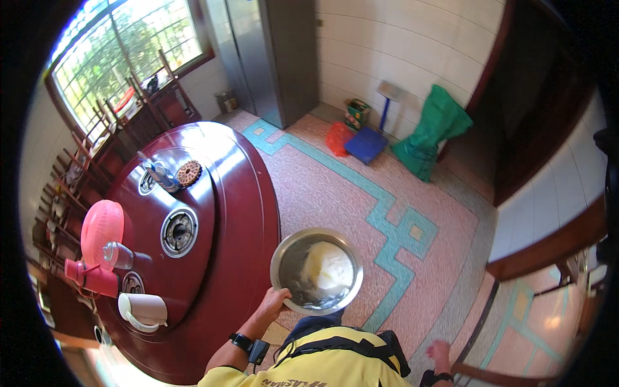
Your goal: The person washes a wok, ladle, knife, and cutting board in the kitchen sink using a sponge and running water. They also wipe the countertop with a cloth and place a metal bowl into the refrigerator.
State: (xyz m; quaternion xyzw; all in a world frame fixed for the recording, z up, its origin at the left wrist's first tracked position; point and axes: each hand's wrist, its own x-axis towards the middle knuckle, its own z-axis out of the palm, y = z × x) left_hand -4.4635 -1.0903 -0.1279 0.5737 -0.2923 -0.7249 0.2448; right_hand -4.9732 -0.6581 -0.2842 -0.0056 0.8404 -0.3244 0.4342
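My left hand (274,302) grips the near-left rim of a stainless steel bowl (286,256), with the thumb over the edge. Inside the bowl lies a heap of white powder, probably flour (331,266), with a yellowish patch on it that I cannot identify. The bowl hangs in front of my body, close to the edge of a dark red round table (251,242). Down at the lower right, my right hand (439,349) hangs beside me, away from the bowl. It is blurred, and no object shows in it.
On the table's turntable stand a white jug (145,309), a red thermos (99,280), a glass jar (118,255) and a pink basket (101,232). A blue platform scale (366,145), red plastic bag (339,139) and green sack (430,135) are by the wall. A doorway opens at right.
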